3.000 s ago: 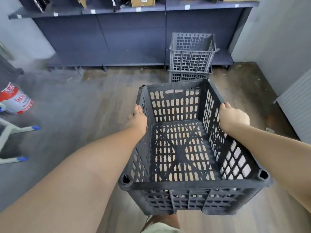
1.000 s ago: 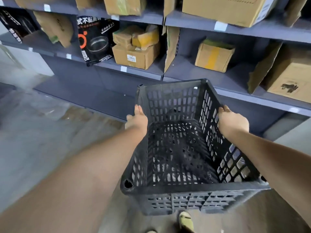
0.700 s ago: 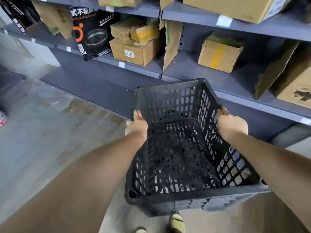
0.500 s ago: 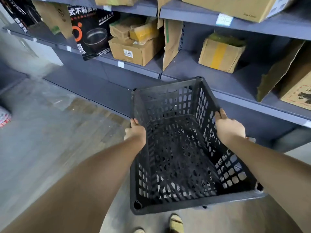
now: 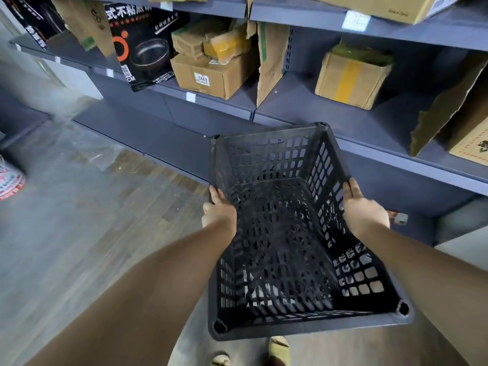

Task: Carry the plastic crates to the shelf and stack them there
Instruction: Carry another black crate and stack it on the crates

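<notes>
A dark slotted plastic crate [image 5: 280, 233] hangs in front of me, low and just short of the grey shelf unit [image 5: 330, 120]. My left hand [image 5: 217, 211] grips its left rim and my right hand [image 5: 363, 211] grips its right rim. The crate is empty and its far end points at the shelving. The crates stacked earlier on the bottom shelf are hidden from view.
Cardboard boxes [image 5: 211, 72] and a black pan carton [image 5: 142, 54] fill the middle shelf. The bottom shelf board [image 5: 148, 136] runs along the floor at left. A red and white bucket [image 5: 10, 178] stands at the far left. My sandalled feet [image 5: 278, 350] show below the crate.
I have walked up to the shelves with the crate. Over the last second the crate has dropped lower and both hands have gone down with it.
</notes>
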